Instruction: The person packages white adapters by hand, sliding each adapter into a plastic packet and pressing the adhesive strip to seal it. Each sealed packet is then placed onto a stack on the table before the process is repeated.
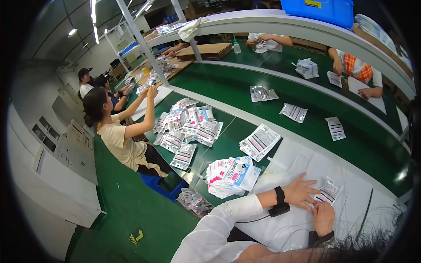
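Counts from where I stand: 2 hands near, left hand and right hand, 1 clear packet at them. 1 near stack of white-pink packets. 1 big heap of packets left, too many to count. 3 single packets on the green belt. 1 blue bin far right. 1 cardboard box far.

Bright ceiling tube lights, sharp centre, bent dark fisheye rim
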